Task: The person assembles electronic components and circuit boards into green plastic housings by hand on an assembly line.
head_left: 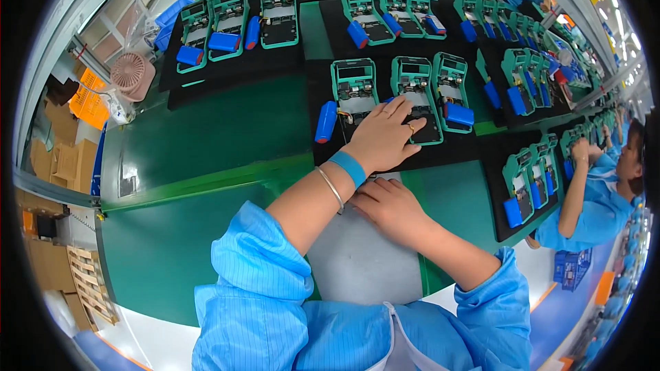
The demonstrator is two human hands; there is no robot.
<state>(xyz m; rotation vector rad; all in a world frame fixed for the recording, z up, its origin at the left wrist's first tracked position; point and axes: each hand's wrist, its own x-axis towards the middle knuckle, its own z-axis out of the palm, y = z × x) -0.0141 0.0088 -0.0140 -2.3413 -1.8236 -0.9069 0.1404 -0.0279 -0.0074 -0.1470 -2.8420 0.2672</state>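
My left hand reaches over the nearest black mat, fingers spread, nothing visible in its grasp. It lies across the lower left part of a middle green device housing and hides some of it. My right hand rests lower down beside my left wrist, fingers loosely extended at the grey panel; my left wrist is close above its fingertips. To the left stands another open green housing with a blue battery pack wired beside it. A third housing on the right has a blue battery pack across it.
More housings with blue packs lie on black mats across the green table. A pink fan sits at the left. On the right, a co-worker in blue handles similar units. A metal frame post borders the left side.
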